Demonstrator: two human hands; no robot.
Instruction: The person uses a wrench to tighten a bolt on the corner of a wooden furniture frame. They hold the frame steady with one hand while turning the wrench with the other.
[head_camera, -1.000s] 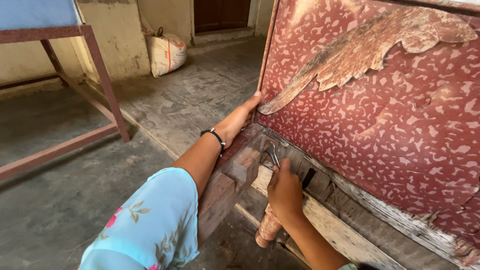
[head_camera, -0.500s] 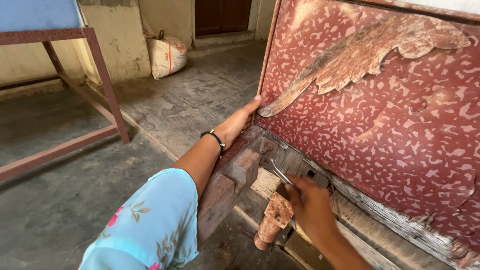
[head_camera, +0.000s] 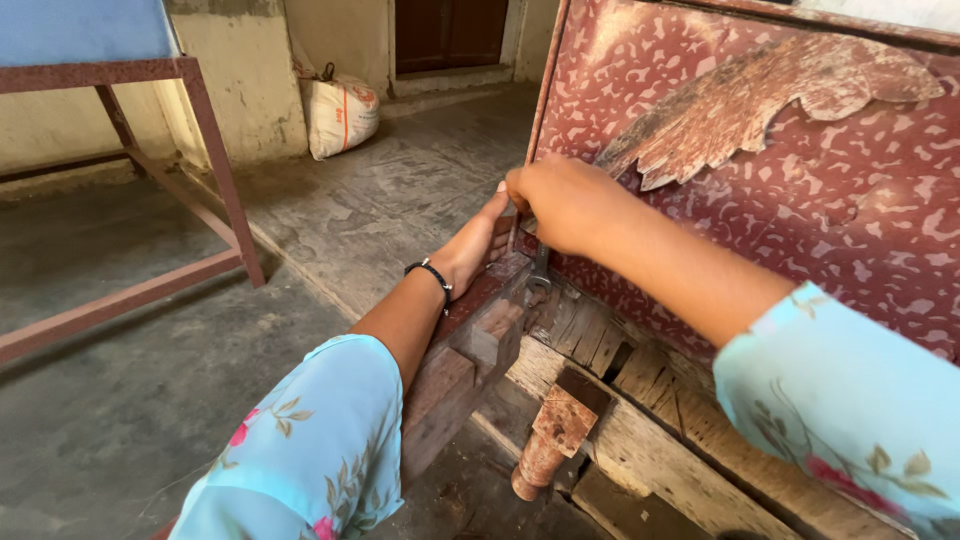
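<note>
Right hand (head_camera: 565, 205) raised; one wrench (head_camera: 538, 275)

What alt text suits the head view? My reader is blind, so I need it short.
A person's right hand holds a metal tool against the edge of a worn red upholstered panel, while the left hand braces the wooden frame. A turned wooden leg lies below.

Light blue floral sleeves (head_camera: 300, 450), black bracelet (head_camera: 432, 273) at the left wrist
</note>
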